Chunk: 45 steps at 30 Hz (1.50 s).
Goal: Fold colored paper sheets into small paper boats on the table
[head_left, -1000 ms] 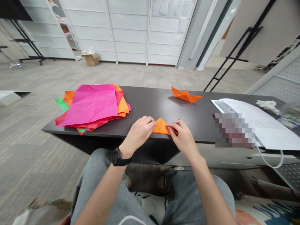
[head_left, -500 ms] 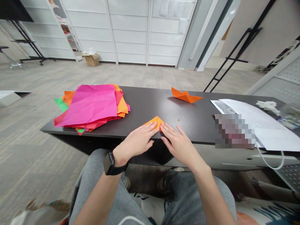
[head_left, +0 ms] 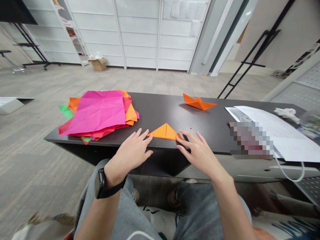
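Observation:
A folded orange paper triangle (head_left: 165,132) lies flat near the front edge of the dark table, its peak pointing away from me and a crease running down its middle. My left hand (head_left: 132,148) is at its left corner, fingers spread, the fingertips at or just beside the paper. At the right corner, my right hand (head_left: 196,148) rests with fingers apart, a fingertip touching the paper. Neither hand grips anything. Farther back on the table sits a folded orange paper boat (head_left: 198,102).
A loose stack of coloured paper (head_left: 100,111), pink on top, covers the table's left end. To the right lie printed sheets (head_left: 277,128), a blurred-out flat item (head_left: 250,140), a white cable (head_left: 295,178) and a crumpled tissue (head_left: 286,114).
My hands have slid apart along the triangle's base, the left going left and the right going right. More of the orange paper shows between them.

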### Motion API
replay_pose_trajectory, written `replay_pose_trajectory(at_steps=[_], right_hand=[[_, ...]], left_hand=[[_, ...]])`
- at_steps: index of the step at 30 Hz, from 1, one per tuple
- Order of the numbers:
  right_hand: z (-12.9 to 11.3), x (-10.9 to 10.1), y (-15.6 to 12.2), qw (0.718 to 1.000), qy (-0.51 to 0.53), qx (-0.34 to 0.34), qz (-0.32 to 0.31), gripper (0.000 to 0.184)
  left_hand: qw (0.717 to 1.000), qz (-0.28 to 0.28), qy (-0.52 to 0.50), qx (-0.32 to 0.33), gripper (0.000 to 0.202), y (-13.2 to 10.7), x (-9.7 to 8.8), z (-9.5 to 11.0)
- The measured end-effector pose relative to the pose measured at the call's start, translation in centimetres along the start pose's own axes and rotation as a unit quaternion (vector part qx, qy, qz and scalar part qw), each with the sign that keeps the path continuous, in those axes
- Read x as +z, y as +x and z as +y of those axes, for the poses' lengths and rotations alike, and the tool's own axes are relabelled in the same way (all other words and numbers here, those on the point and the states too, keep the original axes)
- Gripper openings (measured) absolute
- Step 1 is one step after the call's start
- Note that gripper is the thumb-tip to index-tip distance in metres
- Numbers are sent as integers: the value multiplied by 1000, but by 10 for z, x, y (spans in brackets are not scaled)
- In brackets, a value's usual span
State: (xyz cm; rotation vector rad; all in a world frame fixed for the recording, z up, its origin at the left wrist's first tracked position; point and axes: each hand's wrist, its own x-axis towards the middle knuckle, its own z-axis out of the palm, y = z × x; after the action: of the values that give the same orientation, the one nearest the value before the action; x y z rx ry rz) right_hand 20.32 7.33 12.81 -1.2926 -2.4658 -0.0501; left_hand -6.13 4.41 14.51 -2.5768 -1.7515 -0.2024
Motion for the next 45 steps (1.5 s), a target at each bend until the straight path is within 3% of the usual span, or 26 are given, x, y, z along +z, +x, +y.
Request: replay_pose_trajectory(at_steps=[7,11,13,16,20,28,34,36,38,41,43,45], right_hand=[[2,0,0,1000,22,8,-16,31],[2,0,0,1000,24,9,-16,31],[3,1,0,1000,27,3,-11,30],[8,3,-1,999,31,-5,-11,30],[16,0,-3,999,28,-9,-16,30],[11,-4,1,997,22,47,65,31],[11,3,3,981,0,131,143,35],[10,4,4,977,2,138,163,28],[7,4,5,977,19,112,179,17],[-1,4,7,988,60,5,140,30],[-5,5,8,991,80,-46,93,29],[-7,6,8,993,84,-49,70,24]], left_hand=[[999,-24,20,-28,56,-5,-7,-9],[999,34,19,-35,59,0,-9,4],[998,61,-6,-6,63,6,-7,17],[996,29,-52,66,62,15,0,33],[996,6,-65,63,56,20,5,34],[994,11,-78,76,51,22,5,25],[991,19,-96,94,27,27,0,20],[989,27,-107,101,24,29,1,17],[987,44,-116,97,30,30,4,15],[987,62,-125,78,43,33,8,12],[985,56,-145,80,39,34,8,11],[977,49,-188,92,32,34,8,8]])
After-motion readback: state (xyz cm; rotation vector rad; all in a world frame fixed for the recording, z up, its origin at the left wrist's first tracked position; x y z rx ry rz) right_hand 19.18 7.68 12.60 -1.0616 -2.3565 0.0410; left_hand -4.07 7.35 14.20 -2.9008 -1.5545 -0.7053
